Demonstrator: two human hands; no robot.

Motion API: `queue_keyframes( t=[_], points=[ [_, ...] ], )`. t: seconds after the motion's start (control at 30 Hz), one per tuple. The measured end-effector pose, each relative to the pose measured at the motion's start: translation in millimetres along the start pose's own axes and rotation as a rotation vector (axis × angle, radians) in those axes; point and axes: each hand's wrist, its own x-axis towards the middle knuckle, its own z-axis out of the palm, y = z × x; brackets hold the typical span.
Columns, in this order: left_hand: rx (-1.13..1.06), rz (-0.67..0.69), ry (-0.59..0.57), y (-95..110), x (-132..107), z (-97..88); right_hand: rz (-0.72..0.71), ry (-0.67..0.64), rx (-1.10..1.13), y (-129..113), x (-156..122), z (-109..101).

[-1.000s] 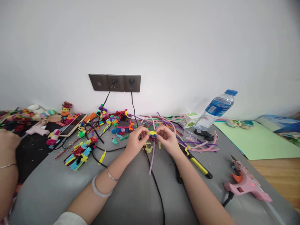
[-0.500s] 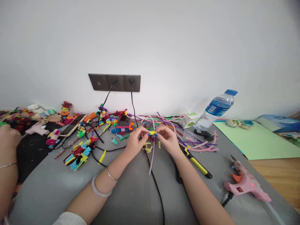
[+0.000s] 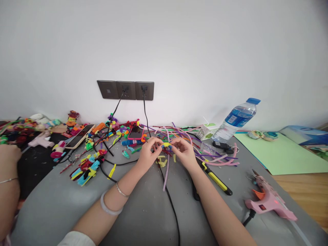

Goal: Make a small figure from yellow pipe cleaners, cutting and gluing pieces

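Between my two hands is a short yellow fuzzy piece [image 3: 167, 145], apparently a bit of pipe cleaner. My left hand [image 3: 150, 153] pinches its left end with thumb and fingertips. At the other end, my right hand [image 3: 183, 152] grips it the same way. Blue shows at the thumb tips. A lilac pipe cleaner [image 3: 166, 174] lies on the table just below the hands. Small pale yellow scraps [image 3: 161, 161] lie beside it. Yellow-and-black pliers or cutters [image 3: 216, 180] rest by my right forearm.
A pink glue gun [image 3: 271, 205] stands at the right on the grey table [image 3: 143, 218]. Behind are a tilted water bottle [image 3: 237, 119], a drink carton [image 3: 207, 131] and loose pipe cleaners. Pipe-cleaner figures [image 3: 87, 167], phones [image 3: 80, 136] and cables lie left. Another person's arm [image 3: 9, 191] is far left.
My hands stay in nearly the same pinch around the yellow piece. At the far left, the other person's hand has moved slightly down.
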Motion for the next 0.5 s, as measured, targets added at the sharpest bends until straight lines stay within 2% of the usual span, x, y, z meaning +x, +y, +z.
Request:
queue_keyframes(
  t=[0.2,0.5],
  points=[
    [-0.027,0.013,0.056,-4.6,0.1,0.5,-0.005,0.021,-0.03,0.9,0.4,0.0],
    [-0.024,-0.017,0.053,-3.8,0.3,-0.3,0.01,0.032,-0.052,1.8,0.8,-0.3]
  ],
)
